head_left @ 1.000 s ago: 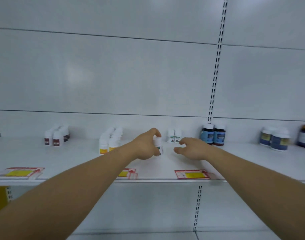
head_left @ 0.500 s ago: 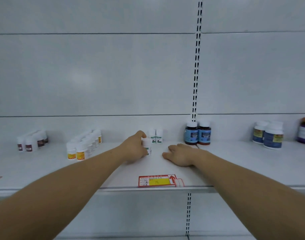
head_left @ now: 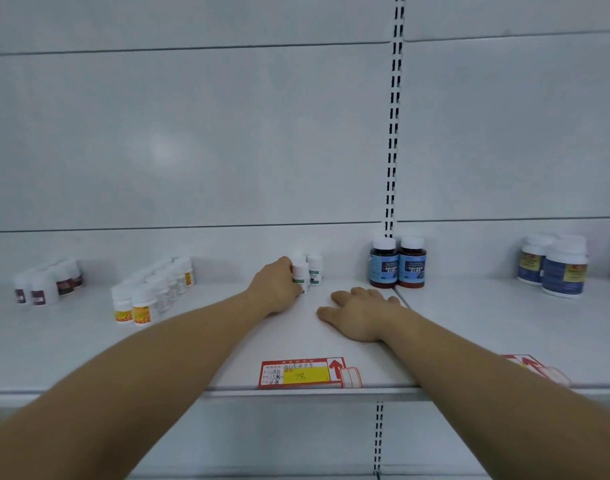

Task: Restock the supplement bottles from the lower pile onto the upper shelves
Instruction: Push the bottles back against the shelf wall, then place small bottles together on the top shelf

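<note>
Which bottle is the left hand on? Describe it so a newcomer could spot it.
On the white shelf, left of the slotted upright, stands a small cluster of white bottles with green labels. The left hand grips the front bottle; its neighbour stands untouched behind.

L hand [head_left: 275,287] on white bottle [head_left: 300,274]

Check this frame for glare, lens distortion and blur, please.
Head view: soft glare patch on the back panel; wide-angle bending bows the panel seams and shelf edge; bottles with orange labels look soft, their print unreadable; both hands reasonably sharp.
</note>
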{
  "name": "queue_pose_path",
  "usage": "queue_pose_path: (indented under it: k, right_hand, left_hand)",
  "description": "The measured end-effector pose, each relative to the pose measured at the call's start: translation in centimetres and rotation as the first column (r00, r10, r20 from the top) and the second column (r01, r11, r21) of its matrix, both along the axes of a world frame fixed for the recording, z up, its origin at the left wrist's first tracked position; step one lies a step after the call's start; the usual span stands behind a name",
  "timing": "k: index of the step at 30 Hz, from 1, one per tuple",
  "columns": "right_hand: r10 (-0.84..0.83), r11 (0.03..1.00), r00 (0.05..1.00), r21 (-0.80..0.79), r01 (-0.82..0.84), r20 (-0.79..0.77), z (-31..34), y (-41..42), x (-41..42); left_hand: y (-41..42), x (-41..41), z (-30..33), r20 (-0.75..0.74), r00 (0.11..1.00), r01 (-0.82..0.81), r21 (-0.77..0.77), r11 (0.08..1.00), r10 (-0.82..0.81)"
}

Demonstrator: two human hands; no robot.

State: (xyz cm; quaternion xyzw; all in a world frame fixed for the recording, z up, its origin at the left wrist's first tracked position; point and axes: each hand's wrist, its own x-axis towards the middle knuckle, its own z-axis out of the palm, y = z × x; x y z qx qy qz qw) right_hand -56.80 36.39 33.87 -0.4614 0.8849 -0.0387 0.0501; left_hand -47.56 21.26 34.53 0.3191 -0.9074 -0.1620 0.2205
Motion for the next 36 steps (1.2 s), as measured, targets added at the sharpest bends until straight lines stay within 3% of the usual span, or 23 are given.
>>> queue_pose_path:
  k: [5,15,23,29,36]
  right_hand:
    - [0.001,1.0,1.0,0.0,-0.001,-0.001,0.0,-0.1,-0.1]
    - [0.003,1.0,1.0,-0.019,-0.003,0.0,-0.1,-0.1,-0.2]
    - [-0.017,0.999,1.0,-0.047,0.017,-0.007,-0.2,-0.3,-0.2]
    - [-0.039,0.977,0.995,-0.207,0.056,0.088,0.5,0.5,0.2]
    - [0.024,0.942,0.999,-0.335,-0.011,0.032,4.8,-1.2,3.7]
  left_hand:
    - [-0.2,-0.5,0.2,0.03,0.999,-0.029,-0.043,0.999,0.03]
    - [-0.1,-0.7,0.1,0.012,1.0,-0.015,0.01,1.0,0.015]
    - [0.5,0.6,0.9,0.17,0.985,-0.016,0.053,0.998,0.007]
    - [1.8,4.2,2.5,0.291,0.956,0.039,0.012,0.999,-0.041]
    - [2.4,12.4,4.8,0.253,0.965,0.084,-0.038,0.996,-0.072]
